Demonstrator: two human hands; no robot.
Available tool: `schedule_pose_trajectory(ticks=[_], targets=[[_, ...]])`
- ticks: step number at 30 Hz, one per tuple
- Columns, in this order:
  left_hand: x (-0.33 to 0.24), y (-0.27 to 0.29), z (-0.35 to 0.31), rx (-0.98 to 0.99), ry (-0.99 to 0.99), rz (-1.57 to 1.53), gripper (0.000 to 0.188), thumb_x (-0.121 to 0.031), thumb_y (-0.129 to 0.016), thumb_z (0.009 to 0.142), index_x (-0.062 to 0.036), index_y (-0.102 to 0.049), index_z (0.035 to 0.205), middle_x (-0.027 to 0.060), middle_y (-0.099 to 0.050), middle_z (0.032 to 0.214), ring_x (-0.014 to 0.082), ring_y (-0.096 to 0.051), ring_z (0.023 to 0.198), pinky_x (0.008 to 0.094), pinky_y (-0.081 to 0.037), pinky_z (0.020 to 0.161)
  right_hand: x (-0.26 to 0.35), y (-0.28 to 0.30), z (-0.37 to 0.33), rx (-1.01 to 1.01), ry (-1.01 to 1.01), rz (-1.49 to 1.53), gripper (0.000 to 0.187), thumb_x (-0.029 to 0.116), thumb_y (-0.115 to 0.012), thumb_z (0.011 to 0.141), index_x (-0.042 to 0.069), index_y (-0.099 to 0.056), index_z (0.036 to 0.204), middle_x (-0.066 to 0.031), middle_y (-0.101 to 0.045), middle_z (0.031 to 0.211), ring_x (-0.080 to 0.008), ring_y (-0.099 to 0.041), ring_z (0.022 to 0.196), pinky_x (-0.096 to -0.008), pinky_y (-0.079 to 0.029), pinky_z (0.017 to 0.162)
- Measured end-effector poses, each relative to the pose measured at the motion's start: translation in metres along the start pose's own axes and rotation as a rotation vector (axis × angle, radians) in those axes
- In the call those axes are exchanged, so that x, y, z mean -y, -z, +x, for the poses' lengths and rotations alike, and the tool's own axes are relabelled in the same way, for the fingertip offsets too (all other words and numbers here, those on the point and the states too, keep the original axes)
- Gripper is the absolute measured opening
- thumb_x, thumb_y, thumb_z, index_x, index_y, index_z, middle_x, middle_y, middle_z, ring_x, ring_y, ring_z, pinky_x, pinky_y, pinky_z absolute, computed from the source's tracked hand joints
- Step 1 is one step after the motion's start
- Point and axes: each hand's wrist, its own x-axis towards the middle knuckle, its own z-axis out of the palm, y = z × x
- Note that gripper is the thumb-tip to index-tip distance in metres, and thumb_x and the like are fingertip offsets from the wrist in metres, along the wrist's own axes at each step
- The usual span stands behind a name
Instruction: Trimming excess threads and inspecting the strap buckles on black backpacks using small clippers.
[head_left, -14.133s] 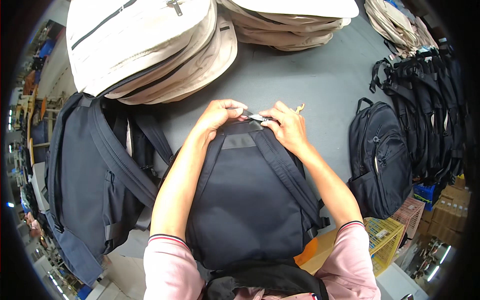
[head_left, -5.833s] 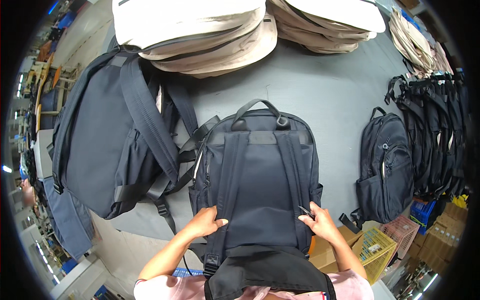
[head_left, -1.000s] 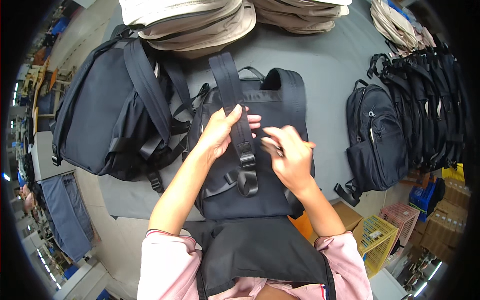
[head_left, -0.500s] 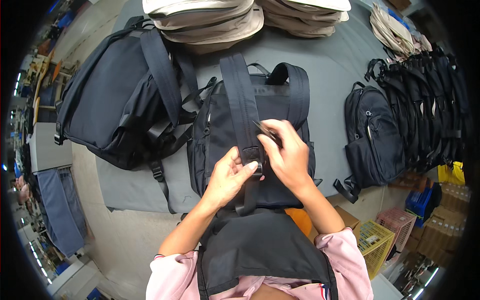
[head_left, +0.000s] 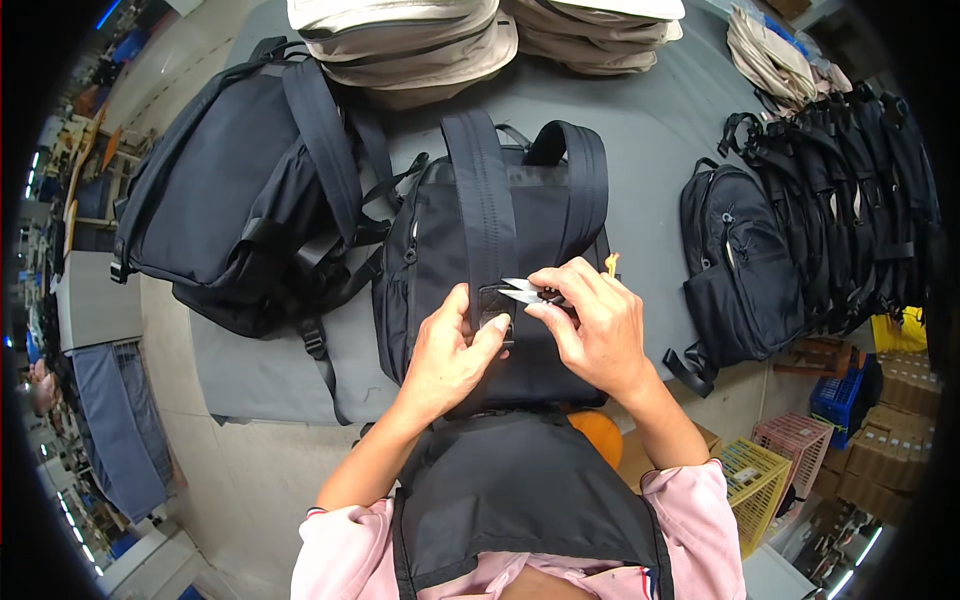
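A dark navy backpack (head_left: 545, 345) lies in front of me with its shoulder straps upward. My left hand (head_left: 452, 350) grips the lower end of the left shoulder strap (head_left: 482, 200) by its black buckle, thumb on top. In my right hand (head_left: 598, 325) is a pair of thread snips (head_left: 520, 291), its two pointed blades parted. The tips of the blades lie over the stitched patch at the strap's end, just above my left thumb. Part of the snips is hidden within my fingers.
More dark backpacks lie at the left (head_left: 230, 190) and right (head_left: 745, 265), with a hanging-looking row of black bags (head_left: 850, 210) beyond. Beige bags (head_left: 410, 45) are stacked at the table's far side. Yellow and pink crates (head_left: 750, 480) stand below the grey table (head_left: 640, 130) at right.
My right hand has moved down and turned, bringing the snips' blades from beside the strap onto its lower end. My left hand keeps hold of the strap. A small yellow-orange piece now shows beyond my right hand.
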Motion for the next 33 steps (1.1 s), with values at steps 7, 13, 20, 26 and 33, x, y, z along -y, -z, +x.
schedule_pose_trajectory(ticks=[7,13,20,26,33], targets=[[-0.002,0.002,-0.005,0.014,0.039,0.062,0.016,-0.011,-0.058,0.090,0.0005,-0.048,0.096,0.0038,-0.058,0.082,0.0069,-0.056,0.072,0.0249,-0.053,0.061,0.004,0.000,0.000,-0.020,0.151,-0.093,0.020,0.010,-0.072,0.071,0.007,-0.065,0.090,-0.0031,-0.061,0.074,-0.0201,-0.054,0.054,-0.0296,-0.042,0.053],[-0.002,0.001,-0.009,0.015,0.079,-0.085,0.015,-0.011,-0.057,0.090,-0.0004,-0.051,0.100,0.0021,-0.057,0.084,0.0064,-0.055,0.071,0.0239,-0.053,0.062,0.001,-0.010,-0.010,-0.077,0.081,0.024,0.019,0.009,-0.072,0.071,0.007,-0.065,0.089,-0.0040,-0.062,0.074,-0.0207,-0.054,0.056,-0.0289,-0.041,0.053],[-0.002,0.005,-0.009,-0.021,0.086,-0.045,0.017,-0.015,-0.055,0.092,-0.0013,-0.051,0.101,0.0043,-0.059,0.083,0.0074,-0.057,0.070,0.0238,-0.052,0.062,0.005,-0.017,-0.009,-0.126,0.049,0.137,0.018,0.007,-0.071,0.072,0.003,-0.064,0.088,-0.0065,-0.061,0.075,-0.0220,-0.057,0.056,-0.0305,-0.043,0.052],[0.014,0.023,-0.008,0.290,0.427,-0.547,0.023,-0.023,-0.050,0.095,-0.0006,-0.054,0.097,0.0142,-0.064,0.081,0.0229,-0.064,0.064,0.0313,-0.051,0.063,-0.019,-0.043,0.004,0.157,-0.476,0.801,0.047,0.013,-0.075,0.077,0.001,-0.047,0.113,-0.0015,-0.056,0.082,-0.0063,-0.049,0.066,-0.0236,-0.044,0.059],[0.024,0.010,-0.028,-0.114,0.025,0.725,0.070,-0.031,-0.074,0.076,-0.0029,-0.038,0.128,0.0144,-0.056,0.095,0.0216,-0.059,0.071,0.0317,-0.049,0.067,-0.002,-0.079,0.012,-0.076,-0.169,0.234,0.037,0.001,-0.067,0.073,0.003,-0.046,0.103,-0.0104,-0.051,0.069,-0.0189,-0.053,0.058,-0.0283,-0.044,0.060]])
